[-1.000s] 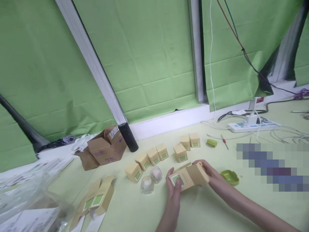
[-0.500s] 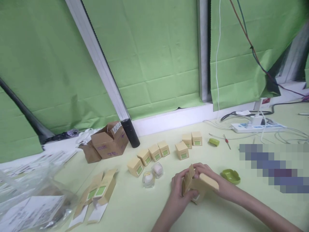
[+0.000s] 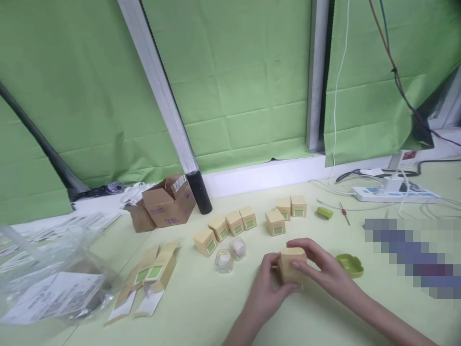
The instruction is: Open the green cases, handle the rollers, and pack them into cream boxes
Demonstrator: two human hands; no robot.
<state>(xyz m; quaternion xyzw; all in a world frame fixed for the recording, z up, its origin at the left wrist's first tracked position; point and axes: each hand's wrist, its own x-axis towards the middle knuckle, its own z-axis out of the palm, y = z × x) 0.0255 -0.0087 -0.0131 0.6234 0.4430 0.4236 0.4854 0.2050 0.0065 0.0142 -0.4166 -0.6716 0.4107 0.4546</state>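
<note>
Between my two hands is a small tan cardboard box (image 3: 290,270) with a rounded flap edge at its upper end. My left hand (image 3: 264,283) grips its left side, the thumb along the lower front edge. On the right, my right hand (image 3: 322,267) is closed around it, thumb pressed on the near face and fingers behind. Whatever the box may contain is hidden. Left of my hands sit two small clear containers with pale contents, one nearer (image 3: 224,261) and one behind it (image 3: 237,248). To the right lies a green flower-shaped dish (image 3: 350,265).
Several closed tan boxes (image 3: 235,223) stand in rows farther back. Flattened, unfolded boxes (image 3: 158,269) lie at left, beside a clear plastic bag (image 3: 104,283). Behind are a brown carton (image 3: 169,204), a black cylinder (image 3: 200,193), a green piece (image 3: 324,213) and a white power strip (image 3: 370,193).
The box's flap, which stuck out to the right with another standing up, is now brought in against the box under my right thumb. My view has shifted slightly left.
</note>
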